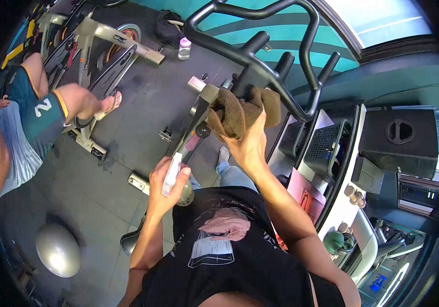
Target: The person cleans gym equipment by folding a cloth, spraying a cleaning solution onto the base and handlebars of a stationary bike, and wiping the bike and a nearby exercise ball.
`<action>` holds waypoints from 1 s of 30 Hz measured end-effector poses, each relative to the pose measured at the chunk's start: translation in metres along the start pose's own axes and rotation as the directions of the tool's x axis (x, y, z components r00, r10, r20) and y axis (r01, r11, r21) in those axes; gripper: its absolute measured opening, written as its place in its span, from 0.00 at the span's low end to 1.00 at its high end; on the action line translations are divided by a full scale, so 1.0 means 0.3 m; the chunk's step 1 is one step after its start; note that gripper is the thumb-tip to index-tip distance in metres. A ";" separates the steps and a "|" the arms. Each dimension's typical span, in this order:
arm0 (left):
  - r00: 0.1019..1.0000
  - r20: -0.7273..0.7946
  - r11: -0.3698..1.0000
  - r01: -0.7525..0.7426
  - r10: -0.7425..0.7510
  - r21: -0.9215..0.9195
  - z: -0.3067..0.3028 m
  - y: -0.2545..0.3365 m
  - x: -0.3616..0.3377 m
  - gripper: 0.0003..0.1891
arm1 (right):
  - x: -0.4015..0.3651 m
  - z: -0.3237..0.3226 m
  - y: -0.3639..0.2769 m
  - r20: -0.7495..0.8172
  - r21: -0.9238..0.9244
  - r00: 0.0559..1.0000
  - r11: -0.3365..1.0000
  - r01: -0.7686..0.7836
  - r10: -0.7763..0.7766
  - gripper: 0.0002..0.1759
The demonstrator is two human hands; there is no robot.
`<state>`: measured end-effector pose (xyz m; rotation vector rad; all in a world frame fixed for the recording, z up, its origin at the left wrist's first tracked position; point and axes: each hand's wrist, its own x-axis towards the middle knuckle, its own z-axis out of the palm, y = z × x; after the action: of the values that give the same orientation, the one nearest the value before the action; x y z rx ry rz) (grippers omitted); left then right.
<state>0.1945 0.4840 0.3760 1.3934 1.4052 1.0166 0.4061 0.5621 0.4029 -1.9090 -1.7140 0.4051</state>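
My left hand (166, 187) is closed around a spray bottle, whose white spray head (172, 174) sticks up above the fingers; its rounded, pale body (185, 195) shows partly beside the hand. In my right hand (250, 146) is a bunched brown cloth (240, 113), held against the middle of an exercise bike near the base of its black handlebars (224, 48). Folds of the cloth hide most of the right fingers. The bike frame (195, 125) runs down between the two hands.
At the left a person (20, 128) sits by another bike (112, 36). A silver ball (58, 249) lies on the floor at lower left. A bottle with a pink cap (184, 48) stands beyond the bike. Shelves with a black basket (327, 148) and a speaker (398, 133) are at right.
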 end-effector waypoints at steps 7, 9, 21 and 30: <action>0.998 0.050 1.000 0.026 -0.026 0.012 0.000 0.006 0.015 0.17 | -0.039 0.134 0.055 -0.184 0.336 0.977 0.928 0.161 -0.103 0.41; 0.998 0.052 0.999 0.032 -0.034 0.026 0.010 0.007 0.027 0.17 | -0.048 0.174 0.049 -0.133 0.653 0.973 0.755 -0.056 0.188 0.33; 0.993 0.110 0.997 0.030 -0.037 0.070 0.015 0.058 0.026 0.18 | 0.374 -0.103 0.045 -0.243 -0.394 0.938 0.909 0.138 -0.247 0.30; 0.998 0.052 0.998 -0.038 0.035 0.047 0.006 0.078 -0.031 0.13 | 0.231 -0.033 -0.019 -0.118 -0.448 0.929 0.854 0.265 -0.350 0.24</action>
<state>0.2024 0.4754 0.3982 1.4744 1.3793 0.9701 0.4171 0.6285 0.4230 -1.8251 -2.0482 -0.3009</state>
